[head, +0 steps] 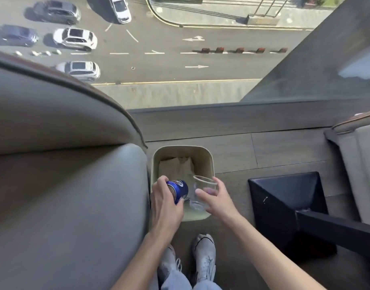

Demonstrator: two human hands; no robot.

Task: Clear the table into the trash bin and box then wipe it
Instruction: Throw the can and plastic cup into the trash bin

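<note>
Beside the grey sofa (65,195), on the wood floor (284,147), I see the black bench base (284,197) at right and the beige bin (211,162) between them, with crumpled paper (175,166) inside. Over the bin, my left grip (165,199) clasps a tilted blue can (180,188). My right grip (219,197) holds a clear cup (205,185), fingers curled round it.
</note>
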